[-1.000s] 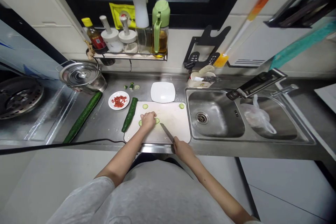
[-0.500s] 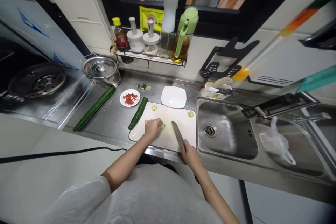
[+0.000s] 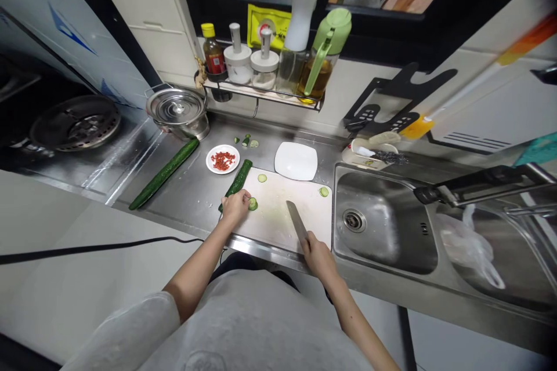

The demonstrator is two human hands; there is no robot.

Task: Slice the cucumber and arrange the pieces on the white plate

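Where the knife (image 3: 297, 222) is gripped: right hand (image 3: 319, 256) clenched round the handle, over the near right part of the cutting board (image 3: 278, 236); blade points away and slightly left, nearly unmoved against the board since half a second ago.
Left hand (image 3: 235, 208): fingers curled, left of the knife grip; cannot tell whether anything is pinched. Half a second earlier it was nearer the board's middle; now shifted to the left side.
Cucumber slices (image 3: 253, 204): small group on the board, just right of the left fingertips.
Corner slices (image 3: 324, 192): far right corner, beyond the knife grip.
Shorter cucumber (image 3: 241, 177): along the board's left edge, near end partly hidden by the left hand.
Longer cucumber (image 3: 165, 174): on the counter, well left of both grips.
Yellow packet (image 3: 278, 20): beyond both hands, behind lidded jars (image 3: 239, 65); characters too small to read.
Yellow-capped bottle (image 3: 213, 49): left of those jars; red label with pale square, print illegible.
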